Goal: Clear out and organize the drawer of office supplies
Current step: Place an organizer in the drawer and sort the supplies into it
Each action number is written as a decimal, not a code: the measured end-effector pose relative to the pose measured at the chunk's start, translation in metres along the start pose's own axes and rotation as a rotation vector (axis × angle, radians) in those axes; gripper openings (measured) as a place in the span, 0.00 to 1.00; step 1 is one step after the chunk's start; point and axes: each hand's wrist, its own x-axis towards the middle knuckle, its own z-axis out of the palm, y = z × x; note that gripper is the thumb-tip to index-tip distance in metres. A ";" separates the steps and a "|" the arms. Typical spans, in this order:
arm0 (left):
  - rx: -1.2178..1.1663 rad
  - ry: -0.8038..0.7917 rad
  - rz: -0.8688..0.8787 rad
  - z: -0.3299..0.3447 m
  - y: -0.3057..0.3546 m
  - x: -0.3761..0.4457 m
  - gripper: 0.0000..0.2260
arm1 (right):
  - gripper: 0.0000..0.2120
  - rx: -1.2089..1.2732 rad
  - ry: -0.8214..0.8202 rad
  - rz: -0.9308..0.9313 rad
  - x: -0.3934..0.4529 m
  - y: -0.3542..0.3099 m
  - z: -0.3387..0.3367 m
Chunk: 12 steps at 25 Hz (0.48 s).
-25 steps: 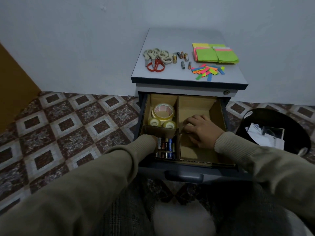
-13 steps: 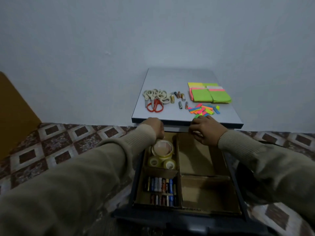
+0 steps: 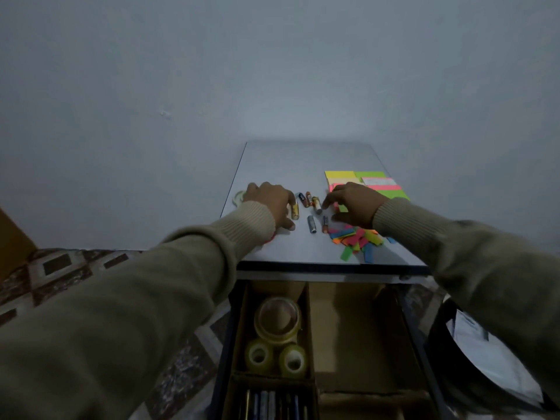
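On the grey cabinet top [image 3: 303, 165] lie several loose batteries [image 3: 311, 223]. My left hand [image 3: 268, 203] rests palm down over the scissors [image 3: 239, 197], which it mostly hides, and its index finger touches a yellow battery [image 3: 294, 211]. My right hand [image 3: 354, 204] hovers with fingers spread, its fingertips by another battery [image 3: 316, 204]. Neither hand holds anything. Below, the open drawer [image 3: 233, 328] has cardboard dividers. Three tape rolls [image 3: 277, 319] fill its back left compartment and several batteries [image 3: 269, 403] the front left one.
Bright sticky-note pads [image 3: 385, 186] lie at the back right of the top, and loose coloured paper strips [image 3: 357, 239] near its front edge. The drawer's right compartment [image 3: 354, 328] is bare cardboard. A black bin [image 3: 485, 344] with papers stands on the tiled floor at right.
Both hands left the drawer and rose onto the cabinet top, reaching the scissors and batteries. The view tilted up toward the wall.
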 end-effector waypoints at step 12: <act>0.208 -0.174 0.072 0.005 0.001 0.077 0.36 | 0.43 -0.199 -0.261 0.093 0.082 0.020 0.005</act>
